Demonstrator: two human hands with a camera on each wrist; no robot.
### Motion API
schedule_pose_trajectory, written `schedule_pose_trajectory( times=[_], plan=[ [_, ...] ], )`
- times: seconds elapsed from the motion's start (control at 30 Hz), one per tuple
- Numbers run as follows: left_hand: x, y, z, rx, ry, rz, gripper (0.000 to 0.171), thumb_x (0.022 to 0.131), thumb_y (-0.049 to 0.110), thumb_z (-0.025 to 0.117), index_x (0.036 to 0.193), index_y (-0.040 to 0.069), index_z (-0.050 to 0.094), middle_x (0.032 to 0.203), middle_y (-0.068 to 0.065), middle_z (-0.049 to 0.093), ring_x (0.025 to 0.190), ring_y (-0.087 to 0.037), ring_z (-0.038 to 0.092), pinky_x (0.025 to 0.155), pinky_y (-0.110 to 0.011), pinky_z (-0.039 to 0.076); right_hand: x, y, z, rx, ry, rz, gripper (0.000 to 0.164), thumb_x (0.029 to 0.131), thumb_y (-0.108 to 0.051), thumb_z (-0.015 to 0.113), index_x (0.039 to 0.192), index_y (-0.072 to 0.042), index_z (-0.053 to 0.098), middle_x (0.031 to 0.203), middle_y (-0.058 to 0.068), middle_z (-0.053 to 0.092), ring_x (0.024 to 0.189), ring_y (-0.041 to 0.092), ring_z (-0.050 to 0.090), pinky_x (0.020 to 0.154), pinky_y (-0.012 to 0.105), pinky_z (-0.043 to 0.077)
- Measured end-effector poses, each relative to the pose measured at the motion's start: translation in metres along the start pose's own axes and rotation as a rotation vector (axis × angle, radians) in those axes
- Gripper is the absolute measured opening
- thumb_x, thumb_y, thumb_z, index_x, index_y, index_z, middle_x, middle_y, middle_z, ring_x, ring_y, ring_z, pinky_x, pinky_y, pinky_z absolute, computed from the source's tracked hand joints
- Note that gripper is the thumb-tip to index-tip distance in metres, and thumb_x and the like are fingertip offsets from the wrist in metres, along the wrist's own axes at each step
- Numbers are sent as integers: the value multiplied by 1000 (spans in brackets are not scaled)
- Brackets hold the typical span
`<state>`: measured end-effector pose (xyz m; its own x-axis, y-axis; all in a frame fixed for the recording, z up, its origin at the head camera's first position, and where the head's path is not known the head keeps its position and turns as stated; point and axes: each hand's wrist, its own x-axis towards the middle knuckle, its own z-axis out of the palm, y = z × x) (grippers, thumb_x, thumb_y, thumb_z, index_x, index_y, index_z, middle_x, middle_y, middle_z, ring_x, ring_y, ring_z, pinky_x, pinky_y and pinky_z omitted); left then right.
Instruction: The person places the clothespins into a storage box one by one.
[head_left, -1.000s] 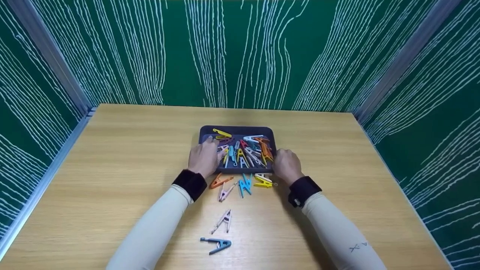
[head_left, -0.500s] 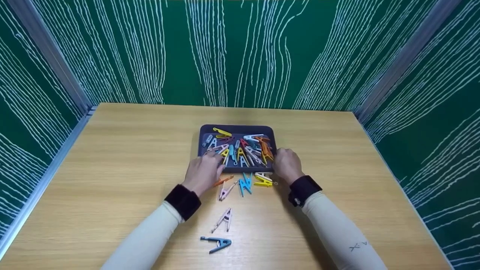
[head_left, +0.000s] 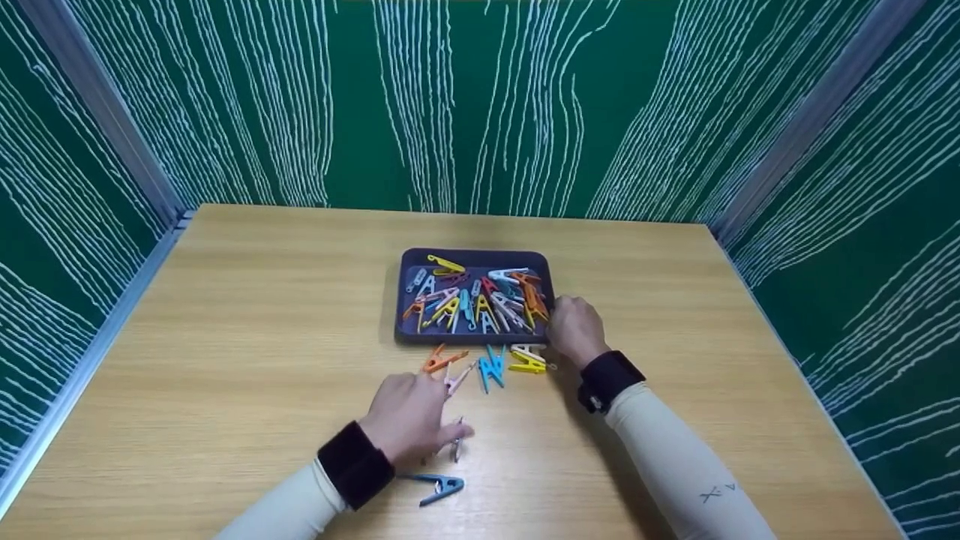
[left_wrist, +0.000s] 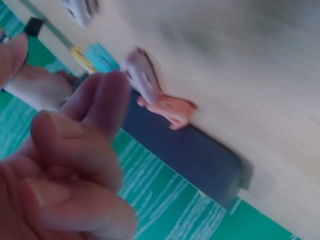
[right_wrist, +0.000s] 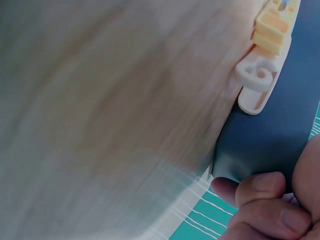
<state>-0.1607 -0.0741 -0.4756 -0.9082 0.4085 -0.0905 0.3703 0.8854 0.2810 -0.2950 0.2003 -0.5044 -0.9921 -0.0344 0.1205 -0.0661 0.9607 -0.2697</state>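
My left hand (head_left: 412, 416) hovers over the near-middle table, its thumb apart from loosely bent fingers, nothing between them. It partly covers a pale pink clothespin (head_left: 457, 450) below it and reaches close to another pale pink clothespin (head_left: 460, 379). A blue-grey clothespin (head_left: 444, 487) lies nearer the front. My right hand (head_left: 577, 330) grips the dark tray (head_left: 472, 339) at its front right corner; curled fingers (right_wrist: 262, 185) show at that corner in the right wrist view. Many-coloured clothespins lie jumbled inside the tray.
Along the tray's front side lie an orange clothespin (head_left: 439, 360), light-blue clothespins (head_left: 491, 367), a yellow clothespin (head_left: 527, 364) and a white one (head_left: 525, 349). The wooden table (head_left: 247, 322) ends at green walls (head_left: 352, 135) with white wavy lines.
My left hand has left the tray and moved back toward the near table. An orange clothespin now shows in the tray's front left, where the hand was. My right hand stays at the corner.
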Motion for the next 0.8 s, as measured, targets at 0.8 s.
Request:
schedule_pose_trajectory(
  times=[0.8],
  plan=[
    [-9, 8, 14, 219, -16, 81, 32, 76, 35, 80, 72, 11, 59, 70, -4, 59, 61, -20, 56, 58, -38, 47, -2, 0, 1, 3, 53, -31, 16, 86, -1, 58, 89, 9, 70, 83, 27, 69, 77, 43, 69, 67, 55, 54]
  ],
)
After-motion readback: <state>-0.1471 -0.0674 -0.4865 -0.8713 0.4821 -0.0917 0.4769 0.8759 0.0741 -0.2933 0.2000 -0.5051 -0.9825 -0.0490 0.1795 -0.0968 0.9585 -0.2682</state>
